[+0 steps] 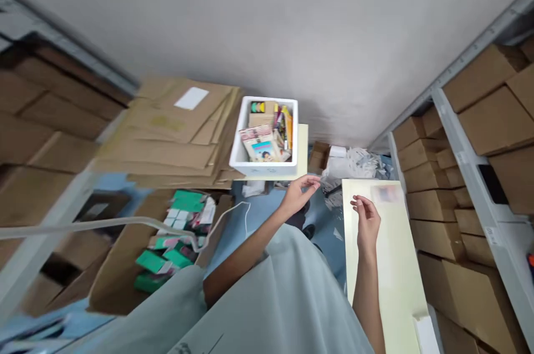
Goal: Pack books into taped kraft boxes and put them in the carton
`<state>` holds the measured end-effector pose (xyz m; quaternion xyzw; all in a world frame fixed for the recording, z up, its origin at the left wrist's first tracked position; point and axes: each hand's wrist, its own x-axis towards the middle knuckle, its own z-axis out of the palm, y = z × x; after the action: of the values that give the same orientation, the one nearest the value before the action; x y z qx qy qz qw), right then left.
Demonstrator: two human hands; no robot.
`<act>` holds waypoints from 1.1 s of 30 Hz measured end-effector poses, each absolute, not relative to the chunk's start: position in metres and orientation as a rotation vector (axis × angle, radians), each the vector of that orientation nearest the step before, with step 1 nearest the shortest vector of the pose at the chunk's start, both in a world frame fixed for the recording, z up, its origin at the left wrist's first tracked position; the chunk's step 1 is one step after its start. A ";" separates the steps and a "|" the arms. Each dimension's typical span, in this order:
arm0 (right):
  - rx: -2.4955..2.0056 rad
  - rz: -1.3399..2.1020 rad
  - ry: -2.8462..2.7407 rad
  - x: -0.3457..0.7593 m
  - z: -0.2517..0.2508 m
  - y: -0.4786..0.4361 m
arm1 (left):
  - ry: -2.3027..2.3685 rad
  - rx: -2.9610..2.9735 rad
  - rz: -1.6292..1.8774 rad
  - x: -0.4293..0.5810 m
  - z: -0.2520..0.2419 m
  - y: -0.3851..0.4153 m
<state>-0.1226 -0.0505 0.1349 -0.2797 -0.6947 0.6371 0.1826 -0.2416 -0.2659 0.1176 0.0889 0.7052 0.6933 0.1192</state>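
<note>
Head view: a white bin [263, 165] is set on a pale yellow surface [302, 145], which is left showing along the bin's right side. The bin is filled with printed packets [263, 149], some lying flat and others, yellow ones [287, 123], stood on end at its right side.

Just off the bin's near right corner, the left hand [299, 194] is held apart from it, fingers half curled, thumb brought near the fingertips, with nothing seen in its hold. Farther to the right of the bin, the right hand [367, 219] is raised over a pale yellow tabletop [386, 265], its fingers loosely bent and its grasp seen unfilled; whether the tabletop is touched by it cannot be told.

To the left of the bin, flattened cardboard [175, 143] is stacked, topped by a white label [192, 98]. Nearer than that stack, green and white boxes [152, 261] are piled loosely in an open carton [104, 282], crossed by a white cable [108, 224]. Right of the bin, low down, crumpled white material [361, 165] is heaped beside a small open carton [319, 156]. Well to the bin's right, closed cartons [436, 226] are stacked on shelving [456, 148]. Behind the bin, a plain grey wall [267, 26] is seen.
</note>
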 end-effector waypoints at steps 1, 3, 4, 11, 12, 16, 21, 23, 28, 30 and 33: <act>-0.755 1.842 -1.975 -0.127 0.134 -0.062 | 2.095 0.208 2.057 -0.238 0.121 -0.287; -0.696 1.914 -1.997 -0.135 0.135 -0.083 | 2.168 0.093 2.114 -0.231 0.128 -0.325; -0.667 1.939 -2.005 -0.140 0.137 -0.092 | 2.206 0.031 2.139 -0.229 0.132 -0.343; -0.427 1.949 -2.175 -0.167 0.166 -0.160 | 2.334 -0.251 2.253 -0.218 0.134 -0.436; -0.391 1.948 -2.202 -0.172 0.169 -0.173 | 2.334 -0.273 2.265 -0.217 0.132 -0.448; -0.234 1.991 -2.286 -0.198 0.171 -0.244 | 2.293 -0.348 2.350 -0.218 0.125 -0.506; -0.022 2.071 -2.370 -0.245 0.160 -0.361 | 2.180 -0.513 2.525 -0.229 0.118 -0.603; 0.049 2.110 -2.404 -0.267 0.152 -0.407 | 2.133 -0.567 2.609 -0.239 0.112 -0.641; 0.161 2.120 -2.502 -0.332 0.121 -0.502 | 1.932 -0.659 2.782 -0.297 0.087 -0.711; 0.187 2.042 -2.541 -0.364 0.106 -0.532 | 1.861 -0.732 2.800 -0.332 0.076 -0.727; 0.200 1.829 -2.646 -0.415 0.084 -0.571 | 1.786 -0.923 2.760 -0.385 0.065 -0.743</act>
<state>-0.4150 -0.5707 0.0838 0.0619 -0.8204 0.5670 -0.0405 -0.3845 -0.7429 0.0648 -0.2678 0.5181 0.8008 -0.1362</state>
